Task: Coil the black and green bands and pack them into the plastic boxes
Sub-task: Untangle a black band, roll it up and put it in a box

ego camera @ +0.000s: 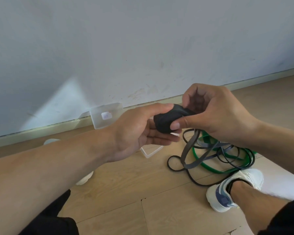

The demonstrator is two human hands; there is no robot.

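hands: 2 | plastic boxes: 2 | coiled black band: 1 | shoes: 2

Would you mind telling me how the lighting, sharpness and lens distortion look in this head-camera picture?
Head view: soft daylight, with a bright patch on the wall at left and no harsh glare; the wide lens bows the baseboard and swells the near forearms; the hands and the coiled black band are slightly soft, and the clear plastic box by the wall shows little contrast.

Wooden floor — carries loose black bands and green band centre-right, clear plastic boxes upper-centre by the wall.
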